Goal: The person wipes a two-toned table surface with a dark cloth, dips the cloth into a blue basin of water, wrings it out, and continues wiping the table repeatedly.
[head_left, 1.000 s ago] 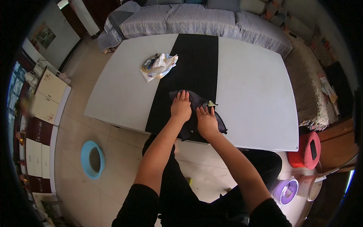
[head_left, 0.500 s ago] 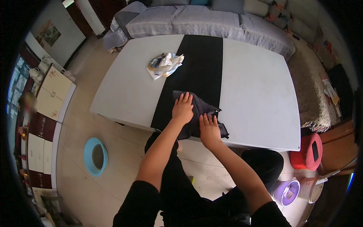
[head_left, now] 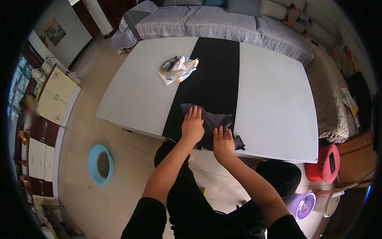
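A dark grey cloth [head_left: 215, 119] lies rumpled on the black middle strip of the table [head_left: 274, 99], at its near edge, with part of it reaching over that edge. My left hand [head_left: 193, 129] rests flat on the cloth's left part, fingers stretched forward. On its right part lies my right hand [head_left: 224, 145], also flat with the fingers extended, closer to the table edge. Neither hand grips the cloth; both press on it from above. The cloth's right corner is crumpled beside my right hand.
A crumpled plastic bag [head_left: 180, 69] sits on the table's far left part. A blue basin [head_left: 92, 165] with murky water stands on the floor at left. At right are a red stool [head_left: 323, 163] and a purple bucket [head_left: 296, 205]. A covered sofa [head_left: 219, 26] runs behind the table.
Both hands have slid slightly toward me along with the cloth, nearer the table's front edge. The view has shifted a little too.
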{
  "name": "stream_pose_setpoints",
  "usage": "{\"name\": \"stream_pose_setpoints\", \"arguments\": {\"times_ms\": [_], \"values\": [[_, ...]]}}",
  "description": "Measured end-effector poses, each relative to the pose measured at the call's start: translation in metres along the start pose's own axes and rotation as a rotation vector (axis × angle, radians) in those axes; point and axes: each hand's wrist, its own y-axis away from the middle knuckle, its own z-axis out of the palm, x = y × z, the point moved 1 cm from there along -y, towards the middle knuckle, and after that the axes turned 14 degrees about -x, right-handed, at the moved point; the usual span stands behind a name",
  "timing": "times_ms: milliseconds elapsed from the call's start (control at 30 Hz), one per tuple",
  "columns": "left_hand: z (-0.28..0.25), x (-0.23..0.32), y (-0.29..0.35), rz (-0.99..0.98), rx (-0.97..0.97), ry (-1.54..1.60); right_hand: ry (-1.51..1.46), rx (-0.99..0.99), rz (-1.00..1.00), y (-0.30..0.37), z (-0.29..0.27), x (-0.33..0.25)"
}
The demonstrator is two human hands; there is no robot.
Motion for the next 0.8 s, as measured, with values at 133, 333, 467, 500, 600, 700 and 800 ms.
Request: {"name": "stream_pose_setpoints", "arguments": {"times_ms": [133,333,467,500,600,700,800], "values": [[-0.011,-0.003,-0.046,0.025,-0.091,0.044,-0.058,-0.017,0.055,-0.015,-0.006,-0.007],[0.001,-0.008,0.031,0.137,-0.018,0.093,-0.055,-0.007,0.041,-0.012,-0.003,-0.004],[-0.004,0.002,0.036,0.117,-0.008,0.089,-0.018,0.096,0.053,-0.013,0.000,-0.004],[-0.007,0.004,0.026,0.105,-0.007,0.094,-0.001,0.134,0.059,-0.014,0.000,-0.006],[-0.003,0.005,-0.031,0.091,0.103,0.033,-0.014,0.121,0.075,-0.017,-0.001,-0.010],[-0.006,0.008,-0.053,0.002,0.167,0.042,-0.024,0.088,0.043,-0.019,-0.009,-0.006],[-0.019,0.009,-0.026,0.005,0.041,0.070,-0.093,0.016,0.011,-0.017,-0.011,0.005]]}}
